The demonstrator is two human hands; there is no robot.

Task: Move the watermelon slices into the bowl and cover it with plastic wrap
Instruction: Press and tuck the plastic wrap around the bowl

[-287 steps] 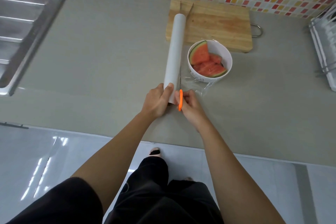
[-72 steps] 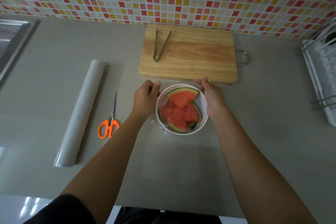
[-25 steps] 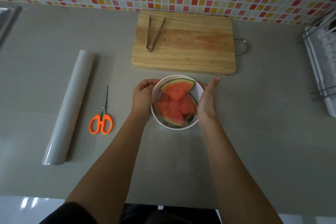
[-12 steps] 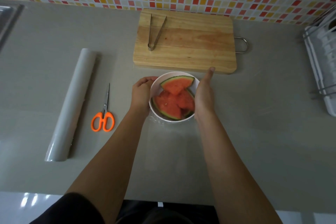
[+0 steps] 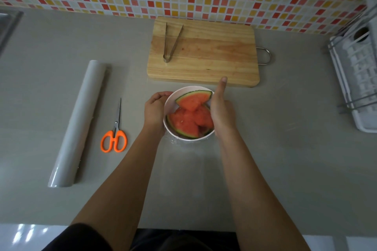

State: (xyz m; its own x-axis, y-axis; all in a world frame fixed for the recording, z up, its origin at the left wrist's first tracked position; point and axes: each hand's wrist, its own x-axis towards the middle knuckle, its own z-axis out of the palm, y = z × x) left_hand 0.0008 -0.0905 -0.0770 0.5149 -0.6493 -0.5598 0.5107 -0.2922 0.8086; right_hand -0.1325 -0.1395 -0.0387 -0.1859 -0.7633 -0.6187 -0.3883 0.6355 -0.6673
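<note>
A white bowl (image 5: 171, 99) holding several watermelon slices (image 5: 188, 116) stands on the grey counter in front of the cutting board. A thin clear sheet of plastic wrap (image 5: 183, 161) lies across the bowl and down onto the counter before it. My left hand (image 5: 154, 109) curls around the bowl's left side. With straight fingers, my right hand (image 5: 221, 108) presses flat against the bowl's right side, fingertips pointing at the board. The plastic wrap roll (image 5: 78, 122) lies at the left.
Orange-handled scissors (image 5: 114, 132) lie between the roll and the bowl. Metal tongs (image 5: 171, 43) rest on the wooden cutting board (image 5: 214, 55) by the tiled wall. A white dish rack (image 5: 355, 79) stands at the right. A sink edge (image 5: 8, 24) shows at far left.
My right hand has slid forward along the bowl's right side with fingers straight. My left hand stays curled at the left side. The bowl has not moved.
</note>
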